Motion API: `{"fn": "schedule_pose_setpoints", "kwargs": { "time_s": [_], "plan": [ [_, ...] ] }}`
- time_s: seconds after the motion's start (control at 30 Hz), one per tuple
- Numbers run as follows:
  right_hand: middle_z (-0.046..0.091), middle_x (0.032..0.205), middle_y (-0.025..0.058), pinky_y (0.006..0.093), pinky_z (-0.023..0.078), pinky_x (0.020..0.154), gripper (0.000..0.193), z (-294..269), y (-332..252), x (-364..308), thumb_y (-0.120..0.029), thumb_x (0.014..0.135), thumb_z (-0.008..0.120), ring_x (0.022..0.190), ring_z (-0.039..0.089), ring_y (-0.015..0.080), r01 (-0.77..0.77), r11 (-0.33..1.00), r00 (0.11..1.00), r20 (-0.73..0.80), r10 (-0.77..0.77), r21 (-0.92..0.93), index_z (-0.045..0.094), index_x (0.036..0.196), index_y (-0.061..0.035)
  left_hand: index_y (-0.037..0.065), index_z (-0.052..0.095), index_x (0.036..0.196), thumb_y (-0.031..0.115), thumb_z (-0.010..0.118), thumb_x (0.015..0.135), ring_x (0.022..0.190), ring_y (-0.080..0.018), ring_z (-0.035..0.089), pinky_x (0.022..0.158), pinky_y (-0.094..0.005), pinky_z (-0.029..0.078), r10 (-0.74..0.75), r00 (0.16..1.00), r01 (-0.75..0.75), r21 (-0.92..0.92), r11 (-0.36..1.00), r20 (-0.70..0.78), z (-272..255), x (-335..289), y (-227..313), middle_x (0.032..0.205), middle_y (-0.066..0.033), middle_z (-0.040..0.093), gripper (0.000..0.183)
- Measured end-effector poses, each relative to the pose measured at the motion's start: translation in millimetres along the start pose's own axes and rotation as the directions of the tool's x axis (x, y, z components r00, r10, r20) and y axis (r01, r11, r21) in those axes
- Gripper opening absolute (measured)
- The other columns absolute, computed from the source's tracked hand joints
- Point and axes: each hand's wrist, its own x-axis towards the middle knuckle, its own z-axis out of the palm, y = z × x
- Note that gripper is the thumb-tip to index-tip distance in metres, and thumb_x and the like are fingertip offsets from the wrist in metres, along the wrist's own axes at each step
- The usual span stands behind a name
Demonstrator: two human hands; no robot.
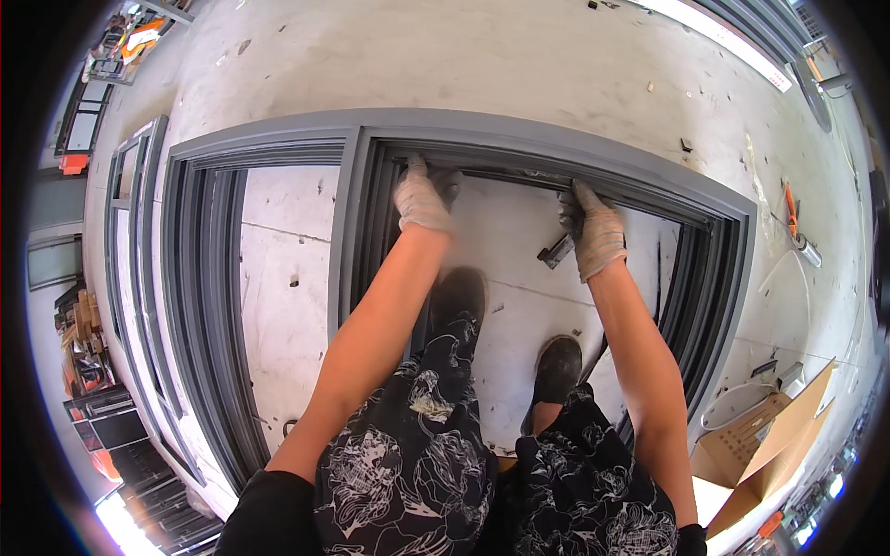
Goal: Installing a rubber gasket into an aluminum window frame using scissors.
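Note:
A large dark grey metal window frame (556, 139) lies around my feet, split by a crossbar (349, 222) into two openings. Both my hands wear pale gloves with dark fingers, and both reach to the far inner edge of the right-hand opening. My left hand (425, 196) grips that edge near the crossbar, thumb on top. Farther right, my right hand (595, 230) is closed over the same edge, its fingertips partly hidden. A thin black strip (514, 178) runs along the edge between them. Just below the right hand, a small black piece (556, 251) rests on the floor.
Another grey frame (125, 250) lies at the left. On the right are a caulking gun (807, 250) with an orange handle and an open cardboard box (774, 431). Long grey profiles (756, 37) lie at the far right. My shoes (558, 366) stand inside the right-hand opening.

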Motion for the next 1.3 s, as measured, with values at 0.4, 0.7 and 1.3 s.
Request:
{"fn": "schedule_pose_setpoints", "kwargs": {
  "time_s": [0.4,0.7,1.3],
  "plan": [
    [0.062,0.074,0.0046,0.0264,0.049,0.059,0.016,27.0,6.9,-5.9,-0.021,0.081,0.067,0.066,0.058,0.0153,-0.208,0.96,0.967,0.188,0.173,0.188,0.061,0.087,-0.0077,0.008,0.057,0.104,0.038,0.064,0.082,0.086,-0.0215,0.057,0.072,-0.0325,0.047,-0.166,0.904,0.079,0.229,0.97,0.394,5.8,-9.5,-23.8,0.096,-0.0085,0.061,0.037],
    [0.062,0.077,0.003,0.0228,0.049,0.056,0.012,29.3,9.9,-1.8,-0.017,0.082,0.064,0.065,0.058,0.0137,-0.237,0.952,0.958,0.21,0.195,0.194,0.06,0.089,-0.0081,0.01,0.059,0.1,0.03,0.065,0.083,0.082,-0.0167,0.06,0.071,-0.0312,0.047,-0.303,0.794,0.19,0.258,0.947,0.527,10.6,-5.6,-32.5,0.091,-0.0045,0.064,0.027],
    [0.058,0.067,0.0015,0.022,0.038,0.049,0.015,45.6,14.5,-15.3,-0.019,0.08,0.067,0.052,0.048,0.0107,-0.052,0.998,0.996,0.066,0.054,-0.028,0.059,0.084,-0.0068,0.006,0.062,0.093,0.02,0.065,0.083,0.076,-0.0172,0.059,0.067,-0.0312,0.047,-0.137,0.926,0.041,0.265,0.963,0.352,21.5,-10.8,-49.5,0.085,-0.0055,0.063,0.018]
  ]
}}
